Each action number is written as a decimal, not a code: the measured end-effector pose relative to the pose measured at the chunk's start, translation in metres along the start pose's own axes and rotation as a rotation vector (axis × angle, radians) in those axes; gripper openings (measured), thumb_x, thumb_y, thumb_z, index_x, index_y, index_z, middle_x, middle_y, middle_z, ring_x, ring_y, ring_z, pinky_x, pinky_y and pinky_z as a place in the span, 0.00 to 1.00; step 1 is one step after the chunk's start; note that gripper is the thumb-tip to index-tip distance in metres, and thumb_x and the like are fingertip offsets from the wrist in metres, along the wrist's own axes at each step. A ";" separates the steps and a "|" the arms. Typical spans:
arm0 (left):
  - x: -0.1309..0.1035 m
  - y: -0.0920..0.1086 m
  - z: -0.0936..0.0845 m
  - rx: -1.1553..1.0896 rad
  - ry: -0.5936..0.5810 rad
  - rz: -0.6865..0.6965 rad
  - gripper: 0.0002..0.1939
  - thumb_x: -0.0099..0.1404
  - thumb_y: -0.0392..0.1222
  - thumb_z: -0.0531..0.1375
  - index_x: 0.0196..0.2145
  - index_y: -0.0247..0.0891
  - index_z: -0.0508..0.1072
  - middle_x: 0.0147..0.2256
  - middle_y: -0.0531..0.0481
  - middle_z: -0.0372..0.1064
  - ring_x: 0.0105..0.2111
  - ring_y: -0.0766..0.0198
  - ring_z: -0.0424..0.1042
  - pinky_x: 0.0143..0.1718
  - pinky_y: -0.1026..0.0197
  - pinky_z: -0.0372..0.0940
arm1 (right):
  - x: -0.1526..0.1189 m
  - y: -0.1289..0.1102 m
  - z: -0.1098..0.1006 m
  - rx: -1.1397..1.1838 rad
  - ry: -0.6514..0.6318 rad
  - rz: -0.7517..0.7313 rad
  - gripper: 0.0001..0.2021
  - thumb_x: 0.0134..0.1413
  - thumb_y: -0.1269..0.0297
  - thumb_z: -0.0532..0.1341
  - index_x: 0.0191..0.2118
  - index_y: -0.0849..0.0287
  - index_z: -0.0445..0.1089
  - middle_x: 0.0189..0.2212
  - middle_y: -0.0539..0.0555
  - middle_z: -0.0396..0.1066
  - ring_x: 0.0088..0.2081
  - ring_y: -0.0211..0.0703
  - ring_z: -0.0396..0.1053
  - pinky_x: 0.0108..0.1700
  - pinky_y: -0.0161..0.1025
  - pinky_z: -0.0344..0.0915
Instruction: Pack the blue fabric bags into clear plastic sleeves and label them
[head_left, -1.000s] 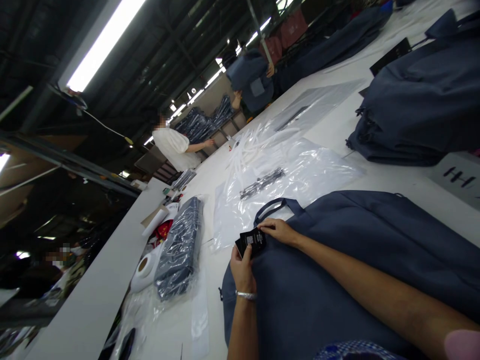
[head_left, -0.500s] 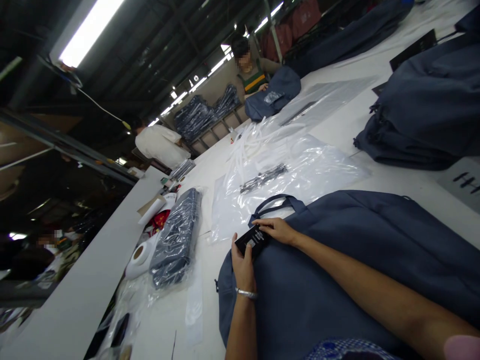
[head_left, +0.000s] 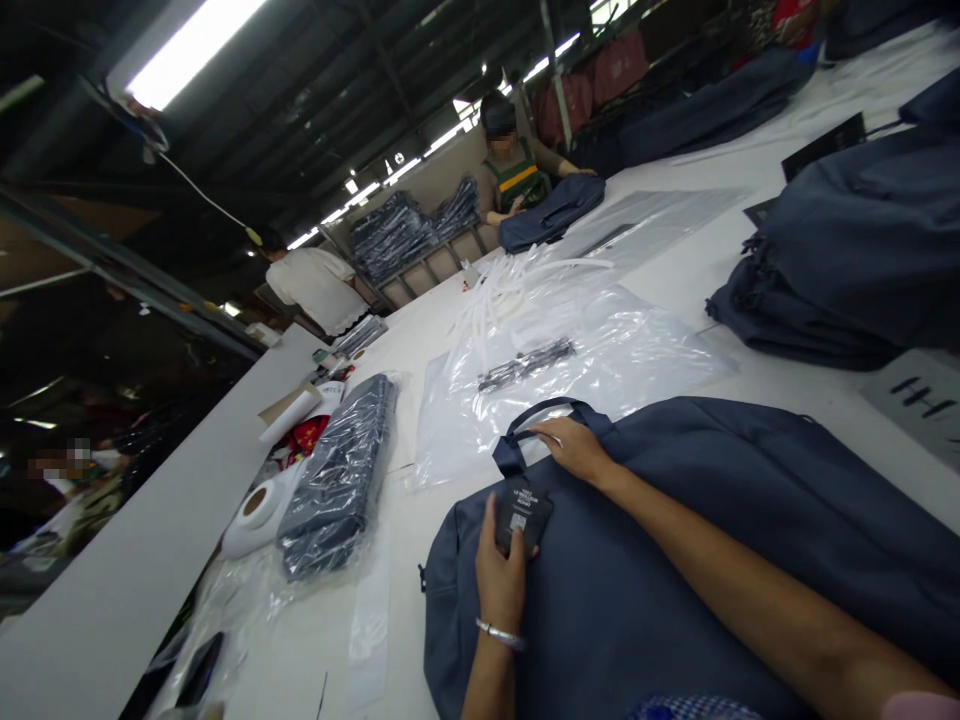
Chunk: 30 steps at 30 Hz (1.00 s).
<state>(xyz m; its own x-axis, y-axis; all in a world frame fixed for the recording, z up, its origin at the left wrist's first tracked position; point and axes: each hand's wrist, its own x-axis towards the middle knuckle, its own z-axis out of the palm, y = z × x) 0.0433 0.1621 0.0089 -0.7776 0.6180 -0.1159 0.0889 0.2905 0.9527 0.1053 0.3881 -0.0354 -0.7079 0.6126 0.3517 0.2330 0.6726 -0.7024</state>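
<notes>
A large navy bag (head_left: 675,520) lies across the table in front of me. My left hand (head_left: 504,570), with a silver bangle at the wrist, holds a black printed tag (head_left: 523,515) over the bag's left part. Above and to the right of the tag, my right hand (head_left: 574,448) is at the bag's strap handle (head_left: 551,408), its thumb and forefinger together in a pinch. What that pinch holds, if anything, is too small to make out.
Clear plastic bags (head_left: 622,340) lie beyond the handle. At the left are a plastic-wrapped navy bundle (head_left: 341,475) and a white roll (head_left: 259,505). More navy bags (head_left: 855,240) are piled at the right. Across the table, a person (head_left: 517,175) handles another navy bag.
My right hand has left the tag and moved to the handle. The tag in my left hand has turned more upright and sits lower. The person across has shifted their bag.
</notes>
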 end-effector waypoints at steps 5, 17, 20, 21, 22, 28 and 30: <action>-0.008 -0.015 0.001 0.305 0.019 0.120 0.25 0.59 0.48 0.62 0.55 0.43 0.72 0.38 0.42 0.75 0.31 0.58 0.74 0.32 0.59 0.71 | 0.027 0.019 0.004 -0.267 -0.110 0.105 0.15 0.55 0.69 0.62 0.50 0.61 0.73 0.50 0.65 0.72 0.55 0.58 0.64 0.57 0.52 0.57; -0.023 0.000 0.004 0.973 -0.066 0.127 0.26 0.62 0.53 0.59 0.56 0.44 0.71 0.33 0.36 0.77 0.33 0.46 0.76 0.37 0.50 0.67 | 0.024 -0.044 -0.051 -0.444 -0.211 -0.093 0.13 0.64 0.65 0.54 0.50 0.58 0.72 0.42 0.61 0.75 0.45 0.52 0.70 0.49 0.43 0.59; -0.023 -0.003 0.004 0.999 -0.092 0.181 0.26 0.64 0.52 0.56 0.57 0.43 0.69 0.37 0.36 0.77 0.36 0.46 0.76 0.36 0.52 0.67 | -0.024 -0.069 -0.075 -0.395 -0.207 -0.248 0.13 0.62 0.68 0.55 0.46 0.55 0.74 0.36 0.58 0.75 0.41 0.49 0.70 0.48 0.42 0.59; -0.023 -0.005 0.004 0.999 -0.100 0.190 0.25 0.65 0.52 0.56 0.57 0.43 0.69 0.38 0.36 0.77 0.36 0.46 0.76 0.36 0.52 0.67 | -0.046 -0.074 -0.079 -0.383 -0.216 -0.294 0.12 0.60 0.71 0.56 0.44 0.55 0.75 0.33 0.57 0.74 0.37 0.48 0.70 0.46 0.42 0.59; -0.023 -0.007 0.004 0.998 -0.107 0.196 0.25 0.65 0.52 0.55 0.58 0.43 0.69 0.38 0.36 0.77 0.36 0.45 0.76 0.36 0.52 0.67 | -0.069 -0.076 -0.081 -0.386 -0.234 -0.316 0.13 0.57 0.74 0.56 0.41 0.56 0.76 0.30 0.57 0.73 0.34 0.46 0.70 0.45 0.42 0.60; -0.023 -0.008 0.003 0.987 -0.111 0.180 0.26 0.65 0.50 0.56 0.58 0.40 0.68 0.33 0.36 0.77 0.34 0.47 0.76 0.34 0.53 0.66 | -0.184 -0.054 -0.058 -0.435 -0.209 -0.187 0.16 0.57 0.76 0.56 0.48 0.59 0.74 0.42 0.61 0.75 0.45 0.53 0.72 0.57 0.52 0.62; -0.026 0.001 0.000 0.989 -0.117 0.185 0.25 0.64 0.49 0.57 0.57 0.41 0.68 0.33 0.38 0.77 0.34 0.49 0.76 0.35 0.54 0.66 | -0.198 -0.047 -0.050 -0.354 -0.169 -0.131 0.18 0.60 0.72 0.55 0.55 0.57 0.70 0.51 0.61 0.72 0.53 0.53 0.69 0.58 0.51 0.63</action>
<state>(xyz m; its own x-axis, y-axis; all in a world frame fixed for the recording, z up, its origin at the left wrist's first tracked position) 0.0634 0.1466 0.0132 -0.6383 0.7668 -0.0675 0.7186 0.6250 0.3049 0.2676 0.2561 -0.0410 -0.8393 0.4552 0.2972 0.3276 0.8598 -0.3918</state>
